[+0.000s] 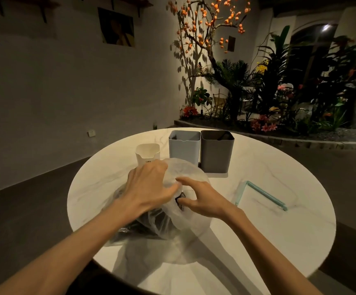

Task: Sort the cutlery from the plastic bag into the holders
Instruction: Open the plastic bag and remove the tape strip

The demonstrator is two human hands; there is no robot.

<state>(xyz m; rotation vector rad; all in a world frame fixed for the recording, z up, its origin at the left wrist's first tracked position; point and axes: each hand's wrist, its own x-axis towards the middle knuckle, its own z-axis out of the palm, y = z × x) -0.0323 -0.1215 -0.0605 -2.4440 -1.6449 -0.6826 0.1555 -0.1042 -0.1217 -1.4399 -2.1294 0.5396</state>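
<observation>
On the round table (279,241), the left hand (149,186) grips the plastic bag (185,218) of dark cutlery (151,220) near centre; the right hand (202,199) pinches a piece at its mouth. White holder (147,153), pale holder (184,147) and grey holder (217,152) stand far behind.

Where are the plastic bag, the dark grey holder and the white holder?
plastic bag (190,218): head view, translucent side.
dark grey holder (215,154): head view, front wall.
white holder (146,155): head view, front wall.

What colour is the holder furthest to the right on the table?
Dark grey holder, seen in the head view, standing beside a light blue-grey one.
</observation>
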